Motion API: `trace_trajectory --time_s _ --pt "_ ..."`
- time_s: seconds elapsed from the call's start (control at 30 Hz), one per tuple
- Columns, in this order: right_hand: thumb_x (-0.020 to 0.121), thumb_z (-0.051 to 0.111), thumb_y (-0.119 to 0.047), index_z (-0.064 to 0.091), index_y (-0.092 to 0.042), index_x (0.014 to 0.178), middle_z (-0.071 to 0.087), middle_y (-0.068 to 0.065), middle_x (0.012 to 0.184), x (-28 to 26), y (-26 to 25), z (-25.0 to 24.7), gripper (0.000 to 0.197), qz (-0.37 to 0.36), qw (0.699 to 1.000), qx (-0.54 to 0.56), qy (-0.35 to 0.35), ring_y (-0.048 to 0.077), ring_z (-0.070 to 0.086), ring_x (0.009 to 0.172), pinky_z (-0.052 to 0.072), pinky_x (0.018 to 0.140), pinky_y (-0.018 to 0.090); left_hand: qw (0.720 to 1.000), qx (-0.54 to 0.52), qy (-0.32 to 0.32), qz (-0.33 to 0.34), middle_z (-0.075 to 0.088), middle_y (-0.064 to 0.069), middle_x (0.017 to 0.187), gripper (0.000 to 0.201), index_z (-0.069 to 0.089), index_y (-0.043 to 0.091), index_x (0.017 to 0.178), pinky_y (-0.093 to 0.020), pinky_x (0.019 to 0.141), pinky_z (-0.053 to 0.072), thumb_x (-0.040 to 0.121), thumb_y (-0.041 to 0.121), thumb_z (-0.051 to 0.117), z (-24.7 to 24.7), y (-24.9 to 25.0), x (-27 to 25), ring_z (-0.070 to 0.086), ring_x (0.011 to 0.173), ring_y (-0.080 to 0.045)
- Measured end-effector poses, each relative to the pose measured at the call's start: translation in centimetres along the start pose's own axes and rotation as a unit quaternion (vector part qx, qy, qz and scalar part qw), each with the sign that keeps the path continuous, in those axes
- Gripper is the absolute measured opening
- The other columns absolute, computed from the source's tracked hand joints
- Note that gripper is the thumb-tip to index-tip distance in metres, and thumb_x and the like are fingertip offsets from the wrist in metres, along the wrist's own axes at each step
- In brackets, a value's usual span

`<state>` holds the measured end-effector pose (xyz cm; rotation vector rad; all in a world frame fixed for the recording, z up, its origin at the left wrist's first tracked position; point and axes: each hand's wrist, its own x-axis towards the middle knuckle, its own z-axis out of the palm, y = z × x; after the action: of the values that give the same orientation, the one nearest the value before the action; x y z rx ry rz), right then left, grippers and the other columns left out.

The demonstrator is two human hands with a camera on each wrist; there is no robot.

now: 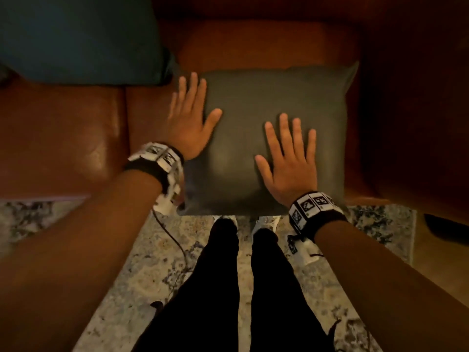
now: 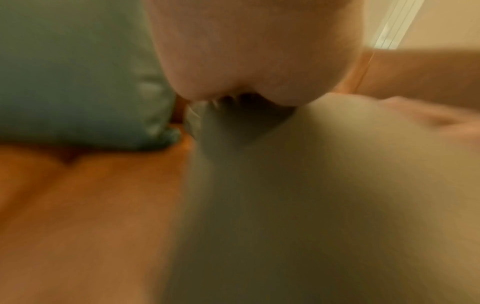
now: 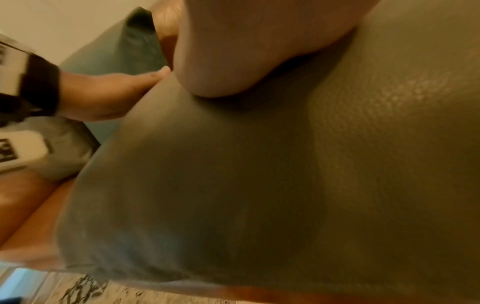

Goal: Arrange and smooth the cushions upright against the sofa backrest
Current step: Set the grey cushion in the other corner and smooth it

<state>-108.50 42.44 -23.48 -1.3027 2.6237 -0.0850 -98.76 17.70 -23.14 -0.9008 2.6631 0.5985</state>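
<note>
The grey cushion (image 1: 274, 118), a square pad with a smooth, faintly pebbled leather-like cover, lies on the seat of the brown leather sofa (image 1: 63, 138), its far edge near the backrest and its near edge at the seat front; whether it lies flat or leans cannot be told. The right hand (image 1: 291, 161) presses flat on the cushion's face and the left hand (image 1: 189, 123) lies flat over its left edge, fingers straight and spread, gripping nothing, probably to smooth the cover. A teal fabric cushion (image 1: 76, 39) stands left of the grey one against the backrest.
</note>
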Motion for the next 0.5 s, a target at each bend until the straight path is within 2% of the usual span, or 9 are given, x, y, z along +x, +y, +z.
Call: trace_trajectory --time_s 0.03,0.13,0.17,0.2,0.27,0.33,0.37,0.43,0.5 --pt "0.106 0.032 -0.057 0.02 -0.022 0.165 0.012 0.01 0.173 -0.3 0.0 0.3 0.07 0.002 1.0 -0.005 0.004 0.034 0.009 0.16 0.006 0.126 0.061 1.0 -0.013 0.019 -0.002 -0.003 -0.013 0.173 0.075 0.01 0.011 0.165 -0.048 0.13 0.001 0.107 0.052 0.033 0.8 1.7 -1.6 -0.007 0.16 -0.032" --pt "0.106 0.035 -0.057 0.021 -0.023 0.165 0.012 0.01 0.173 -0.4 0.9 1.1 0.07 0.001 1.0 -0.003 0.019 0.034 0.009 0.16 0.006 0.126 0.061 0.986 -0.003 0.028 0.164 0.007 -0.012 0.173 0.075 0.016 0.015 0.164 -0.051 0.129 0.003 0.105 0.056 0.037 5.3 5.3 -7.9 -0.006 0.159 -0.032" --pt "0.105 0.036 -0.057 0.021 -0.023 0.165 0.012 0.009 0.173 -0.3 1.4 1.3 0.07 0.0 1.0 0.004 0.021 0.033 0.009 0.16 0.007 0.127 0.06 0.984 0.006 0.025 0.175 0.009 -0.01 0.172 0.076 0.015 0.017 0.164 -0.051 0.13 0.006 0.105 0.059 0.035 7.3 5.0 -10.5 -0.005 0.159 -0.029" --pt "0.105 0.038 -0.057 0.021 -0.024 0.165 0.012 0.008 0.173 -0.4 1.8 1.6 0.07 -0.002 1.0 0.014 0.018 0.033 0.009 0.16 0.006 0.127 0.059 0.991 -0.003 0.027 0.133 0.008 -0.009 0.172 0.077 0.012 0.017 0.164 -0.052 0.129 0.01 0.104 0.061 0.032 9.4 4.1 -13.0 -0.006 0.159 -0.027" --pt "0.105 0.039 -0.057 0.021 -0.025 0.165 0.012 0.008 0.173 -0.8 2.1 2.0 0.07 -0.002 1.0 0.027 0.014 0.033 0.009 0.16 0.005 0.128 0.058 0.996 -0.079 0.033 -0.027 0.003 -0.009 0.171 0.084 0.007 0.013 0.164 -0.054 0.128 0.015 0.102 0.066 0.026 12.9 1.3 -17.8 -0.007 0.16 -0.027" --pt "0.106 0.037 -0.058 0.02 -0.024 0.165 0.012 0.009 0.173 -1.2 1.7 2.3 0.071 -0.001 1.0 0.025 0.013 0.034 0.009 0.16 0.005 0.127 0.059 0.965 -0.175 0.031 -0.192 -0.001 -0.008 0.172 0.095 0.005 0.01 0.165 -0.057 0.127 0.019 0.097 0.075 0.018 14.4 -0.6 -21.5 -0.002 0.16 -0.029" --pt "0.106 0.036 -0.058 0.019 -0.023 0.165 0.012 0.009 0.173 -1.1 1.5 2.4 0.071 0.001 1.0 0.022 0.013 0.034 0.009 0.16 0.005 0.127 0.059 0.947 -0.205 0.032 -0.247 0.0 -0.009 0.173 0.099 0.004 0.008 0.165 -0.056 0.126 0.02 0.095 0.079 0.013 14.5 -1.0 -22.2 0.0 0.16 -0.029" --pt "0.106 0.033 -0.058 0.018 -0.022 0.165 0.011 0.01 0.173 -0.9 1.3 2.3 0.071 0.003 1.0 0.018 0.013 0.034 0.009 0.16 0.006 0.127 0.06 0.938 -0.211 0.064 -0.269 0.0 -0.013 0.173 0.098 0.007 0.003 0.164 -0.056 0.127 0.016 0.098 0.075 0.011 13.1 -0.5 -21.7 0.0 0.161 -0.029" --pt "0.107 0.031 -0.059 0.018 -0.021 0.166 0.011 0.01 0.173 -0.5 1.5 2.2 0.071 0.002 1.0 0.018 0.014 0.034 0.008 0.16 0.006 0.127 0.06 0.96 -0.181 0.123 -0.172 -0.003 -0.015 0.172 0.087 0.011 -0.001 0.163 -0.054 0.129 0.009 0.104 0.063 0.019 10.9 1.2 -18.9 -0.001 0.16 -0.033"
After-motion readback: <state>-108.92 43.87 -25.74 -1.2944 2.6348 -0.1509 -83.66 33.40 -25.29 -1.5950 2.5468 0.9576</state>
